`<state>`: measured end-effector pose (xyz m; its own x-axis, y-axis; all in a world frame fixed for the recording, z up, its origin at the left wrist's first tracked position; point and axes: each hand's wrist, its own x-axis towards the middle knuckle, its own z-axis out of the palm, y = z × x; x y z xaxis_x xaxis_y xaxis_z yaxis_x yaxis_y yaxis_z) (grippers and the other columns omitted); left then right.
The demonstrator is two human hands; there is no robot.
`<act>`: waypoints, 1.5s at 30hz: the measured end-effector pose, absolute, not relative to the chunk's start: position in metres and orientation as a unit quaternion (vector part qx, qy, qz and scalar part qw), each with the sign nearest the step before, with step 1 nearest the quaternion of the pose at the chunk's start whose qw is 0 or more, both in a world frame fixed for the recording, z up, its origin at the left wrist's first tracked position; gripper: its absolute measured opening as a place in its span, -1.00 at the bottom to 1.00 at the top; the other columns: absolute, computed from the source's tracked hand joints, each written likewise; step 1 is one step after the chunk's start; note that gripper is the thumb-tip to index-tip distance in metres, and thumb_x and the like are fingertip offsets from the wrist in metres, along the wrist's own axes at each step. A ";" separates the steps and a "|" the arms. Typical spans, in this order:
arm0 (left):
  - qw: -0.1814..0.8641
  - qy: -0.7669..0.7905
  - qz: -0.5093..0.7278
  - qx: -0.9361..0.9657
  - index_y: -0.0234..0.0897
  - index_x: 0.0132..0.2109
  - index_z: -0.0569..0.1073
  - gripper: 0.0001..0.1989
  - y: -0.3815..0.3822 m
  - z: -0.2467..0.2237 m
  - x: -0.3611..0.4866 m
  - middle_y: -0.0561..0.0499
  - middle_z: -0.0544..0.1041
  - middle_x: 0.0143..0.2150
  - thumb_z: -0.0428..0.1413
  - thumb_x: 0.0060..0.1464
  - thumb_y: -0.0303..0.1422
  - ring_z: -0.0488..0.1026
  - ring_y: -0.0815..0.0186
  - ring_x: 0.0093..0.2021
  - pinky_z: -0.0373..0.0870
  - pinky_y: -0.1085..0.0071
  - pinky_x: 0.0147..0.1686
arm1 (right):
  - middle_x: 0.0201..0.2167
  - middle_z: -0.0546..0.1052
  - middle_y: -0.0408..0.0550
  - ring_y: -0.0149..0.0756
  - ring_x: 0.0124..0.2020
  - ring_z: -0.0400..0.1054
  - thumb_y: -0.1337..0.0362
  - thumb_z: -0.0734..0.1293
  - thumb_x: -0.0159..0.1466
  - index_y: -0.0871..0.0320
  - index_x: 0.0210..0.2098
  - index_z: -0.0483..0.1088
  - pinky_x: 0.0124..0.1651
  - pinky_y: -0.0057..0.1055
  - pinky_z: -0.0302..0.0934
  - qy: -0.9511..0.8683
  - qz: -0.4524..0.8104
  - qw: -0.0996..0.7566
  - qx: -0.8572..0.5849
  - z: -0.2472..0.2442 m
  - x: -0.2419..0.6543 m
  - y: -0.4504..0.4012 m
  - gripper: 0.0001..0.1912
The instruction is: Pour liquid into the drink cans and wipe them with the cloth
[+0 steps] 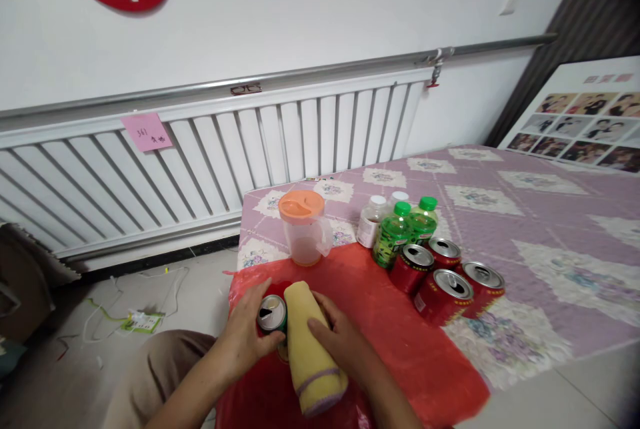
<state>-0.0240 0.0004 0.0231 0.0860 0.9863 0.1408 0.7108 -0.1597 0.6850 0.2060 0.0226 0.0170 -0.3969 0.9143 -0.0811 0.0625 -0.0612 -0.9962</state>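
Near the front edge of the red plastic sheet (400, 349), my left hand (250, 329) is wrapped round an opened can (273, 314), its thumb and fingers on either side of the silver top. Just to the right of the can is a rolled yellow cloth (307, 342) with a purple stripe at its lower end. My right hand (340, 335) grips this cloth from the right side, thumb on top. Cloth and can are side by side, close together. The lower part of the can is hidden.
A jug with an orange lid (304, 225) stands behind my hands. To the right are green-capped bottles (395, 232), white-capped bottles (370, 222) and several red cans (445, 292). The flowered tablecloth (480, 215) meets a white radiator (225, 149). A photo board (585, 115) leans at the right.
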 end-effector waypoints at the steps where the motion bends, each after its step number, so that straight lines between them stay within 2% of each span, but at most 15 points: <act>1: 0.213 0.617 0.306 0.693 -0.26 0.34 0.18 -0.13 0.000 0.021 -0.022 -0.25 0.36 0.28 0.27 -0.14 -0.42 0.30 -0.06 0.29 0.21 -0.10 0.29 | 0.25 0.41 0.13 0.00 0.17 0.36 0.15 0.31 0.21 0.15 0.25 0.26 0.18 -0.07 0.26 -0.581 0.598 0.363 -0.415 0.017 0.206 0.022 -0.37; 5: 0.194 0.629 0.314 0.685 -0.24 0.31 0.23 -0.19 0.000 0.017 -0.018 -0.19 0.48 0.12 0.25 -0.13 -0.44 0.43 -0.02 0.16 0.33 -0.07 0.20 | 0.28 0.38 0.11 0.00 0.18 0.35 0.11 0.32 0.20 0.13 0.27 0.25 0.17 -0.10 0.27 -0.572 0.604 0.371 -0.412 0.019 0.206 0.023 -0.34; 12: 0.260 0.565 0.320 0.715 -0.19 0.36 0.16 -0.17 0.001 0.018 -0.026 -0.17 0.39 0.27 0.11 -0.11 -0.55 0.37 0.08 0.27 0.24 -0.02 0.31 | 0.19 0.47 0.13 -0.04 0.11 0.41 0.20 0.28 0.20 0.17 0.24 0.27 0.16 -0.10 0.27 -0.614 0.585 0.305 -0.432 0.020 0.209 0.023 -0.39; 17: 0.301 0.551 0.293 0.721 -0.17 0.39 0.10 -0.14 0.001 0.025 -0.029 -0.15 0.38 0.32 0.06 -0.08 -0.57 0.32 0.12 0.32 0.20 0.02 0.34 | 0.21 0.46 0.15 -0.02 0.15 0.38 0.21 0.28 0.21 0.18 0.24 0.27 0.20 -0.07 0.24 -0.614 0.575 0.318 -0.437 0.020 0.209 0.022 -0.40; 22: 0.267 0.586 0.306 0.701 -0.20 0.37 0.14 -0.12 0.001 0.025 -0.024 -0.21 0.30 0.35 0.21 -0.12 -0.47 0.24 -0.02 0.36 0.14 -0.08 0.35 | 0.28 0.39 0.15 -0.01 0.19 0.36 0.15 0.29 0.23 0.17 0.27 0.23 0.19 -0.07 0.27 -0.584 0.600 0.359 -0.413 0.017 0.209 0.024 -0.36; 25: 0.223 0.621 0.310 0.684 -0.23 0.34 0.19 -0.12 0.001 0.020 -0.021 -0.24 0.40 0.24 0.27 -0.16 -0.42 0.34 -0.09 0.26 0.23 -0.14 0.26 | 0.30 0.37 0.11 -0.02 0.20 0.35 0.13 0.30 0.24 0.14 0.28 0.23 0.17 -0.10 0.28 -0.573 0.601 0.375 -0.410 0.016 0.209 0.024 -0.36; 29: 0.210 0.617 0.317 0.689 -0.17 0.32 0.22 -0.20 0.002 0.017 -0.020 -0.16 0.47 0.15 0.23 -0.11 -0.44 0.41 -0.03 0.18 0.30 -0.09 0.22 | 0.21 0.46 0.06 -0.06 0.14 0.40 0.16 0.31 0.23 0.11 0.26 0.28 0.14 -0.14 0.30 -0.587 0.604 0.349 -0.410 0.020 0.210 0.023 -0.39; 33: 0.248 0.571 0.313 0.717 -0.17 0.35 0.15 -0.20 0.001 0.019 -0.025 -0.17 0.40 0.26 0.13 -0.06 -0.51 0.37 0.08 0.26 0.25 0.00 0.29 | 0.14 0.52 0.05 -0.05 0.10 0.43 0.21 0.30 0.20 0.11 0.22 0.33 0.15 -0.11 0.29 -0.607 0.591 0.317 -0.427 0.023 0.211 0.022 -0.42; 38: 0.308 0.549 0.279 0.726 -0.15 0.38 0.10 -0.19 0.001 0.029 -0.031 -0.14 0.36 0.33 0.07 -0.03 -0.55 0.30 0.12 0.33 0.19 0.01 0.34 | 0.24 0.43 0.13 -0.02 0.16 0.37 0.21 0.31 0.20 0.18 0.25 0.29 0.21 -0.08 0.23 -0.611 0.578 0.329 -0.429 0.020 0.211 0.023 -0.38; 42: 0.316 0.563 0.272 0.713 -0.16 0.40 0.06 -0.16 0.000 0.032 -0.029 -0.16 0.28 0.39 0.12 -0.03 -0.51 0.21 0.09 0.38 0.12 -0.02 0.37 | 0.29 0.37 0.13 0.01 0.19 0.36 0.12 0.32 0.22 0.15 0.27 0.26 0.19 -0.07 0.26 -0.578 0.601 0.371 -0.408 0.016 0.210 0.024 -0.35; 45: 0.265 0.594 0.284 0.704 -0.17 0.38 0.11 -0.10 -0.001 0.028 -0.025 -0.20 0.25 0.39 0.23 -0.13 -0.48 0.18 -0.03 0.39 0.08 -0.11 0.36 | 0.30 0.37 0.10 0.01 0.19 0.35 0.09 0.33 0.23 0.12 0.27 0.26 0.18 -0.08 0.28 -0.564 0.608 0.388 -0.402 0.014 0.210 0.024 -0.36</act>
